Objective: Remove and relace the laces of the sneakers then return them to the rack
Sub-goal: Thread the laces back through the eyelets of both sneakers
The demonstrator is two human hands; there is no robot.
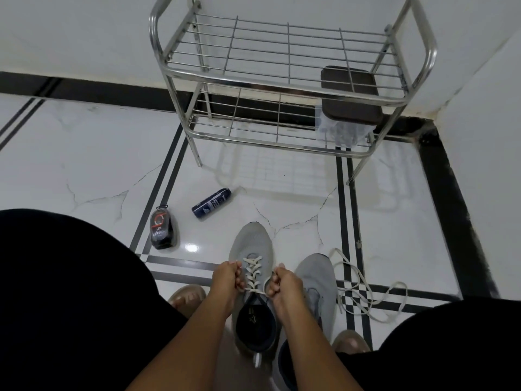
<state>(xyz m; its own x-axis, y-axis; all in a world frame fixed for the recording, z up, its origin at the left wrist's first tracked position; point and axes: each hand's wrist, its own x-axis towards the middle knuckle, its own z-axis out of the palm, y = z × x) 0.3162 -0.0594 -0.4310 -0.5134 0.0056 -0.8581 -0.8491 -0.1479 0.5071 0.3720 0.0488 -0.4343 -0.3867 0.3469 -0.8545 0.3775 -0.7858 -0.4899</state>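
Observation:
A grey sneaker stands on the floor between my knees, toe pointing away, with a white lace criss-crossed through its eyelets. My left hand grips the lace end on the shoe's left side. On the right side my right hand grips the other end. A second grey sneaker lies just to the right with no lace in it. Its loose white lace is spread on the floor further right. The steel rack stands ahead against the wall.
A dark blue spray can lies on the white tiles ahead, and a black shoe-polish bottle stands to its left. A dark brown box and a clear plastic bag sit on the rack's lower shelf. My feet flank the shoes.

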